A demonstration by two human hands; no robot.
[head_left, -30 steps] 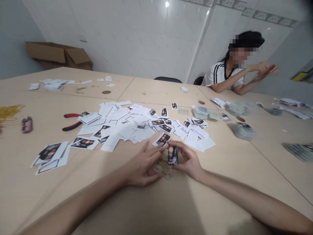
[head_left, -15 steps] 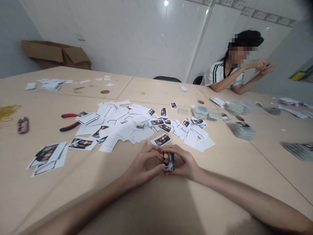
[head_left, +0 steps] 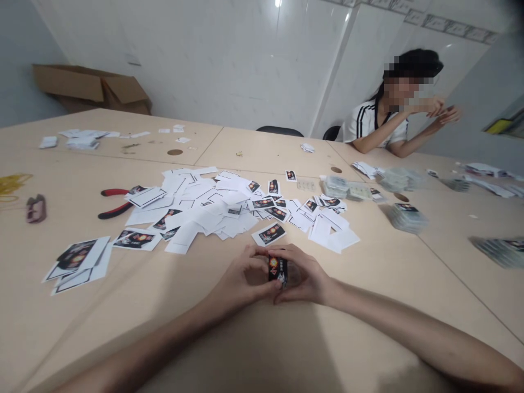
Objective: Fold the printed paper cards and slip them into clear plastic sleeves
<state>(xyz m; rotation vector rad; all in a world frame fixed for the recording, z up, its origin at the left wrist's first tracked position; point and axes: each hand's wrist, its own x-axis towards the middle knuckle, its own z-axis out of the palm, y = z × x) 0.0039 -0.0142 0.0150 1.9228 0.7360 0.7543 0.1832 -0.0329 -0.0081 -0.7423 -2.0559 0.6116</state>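
Note:
A small black printed card (head_left: 278,267) is held near the table's front, with what looks like a clear plastic case around it. My left hand (head_left: 240,277) grips its left side, thumb below and fingers above. From the right, my right hand (head_left: 311,275) closes around the other side, its palm turned toward the card. Just beyond my fingers lies a loose card with a white border (head_left: 270,233). Behind it spreads a pile of white and black printed cards (head_left: 204,210).
Pliers with red handles (head_left: 114,204) touch the pile's left side. Further left are a pink object (head_left: 36,208) and yellow bands (head_left: 12,184). Stacked clear cases (head_left: 407,217) stand at the right. Across the table (head_left: 368,327) sits a co-worker (head_left: 376,123) with raised hands.
Both hands have shifted slightly around the card, and the left fingers have closed in more. The card has moved a little to the left.

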